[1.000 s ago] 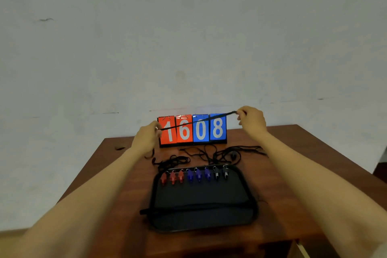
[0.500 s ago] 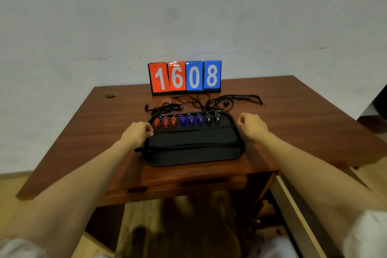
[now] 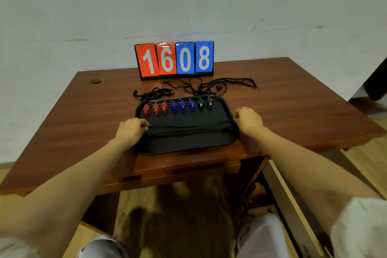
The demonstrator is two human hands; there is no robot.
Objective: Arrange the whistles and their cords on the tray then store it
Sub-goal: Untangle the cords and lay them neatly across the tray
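Observation:
A black tray [image 3: 186, 144] lies on the brown table near its front edge. Along the tray's far rim stands a row of whistles: three red [image 3: 156, 108], three blue [image 3: 182, 105] and two black [image 3: 205, 103]. A black cord [image 3: 188, 127] is stretched flat across the tray's middle. My left hand [image 3: 130, 131] pinches its left end at the tray's left side. My right hand [image 3: 248, 120] pinches its right end at the right rim. Several loose black cords [image 3: 209, 86] lie tangled behind the tray.
A flip scoreboard [image 3: 174, 59] reading 1608 stands at the table's back edge by the wall. A small dark spot [image 3: 96, 80] marks the table's far left. An open drawer [image 3: 293, 201] juts out under the table at the right.
Both hands have brought the stretched cord down from in front of the scoreboard onto the tray, and further toward me. The camera has tilted downward.

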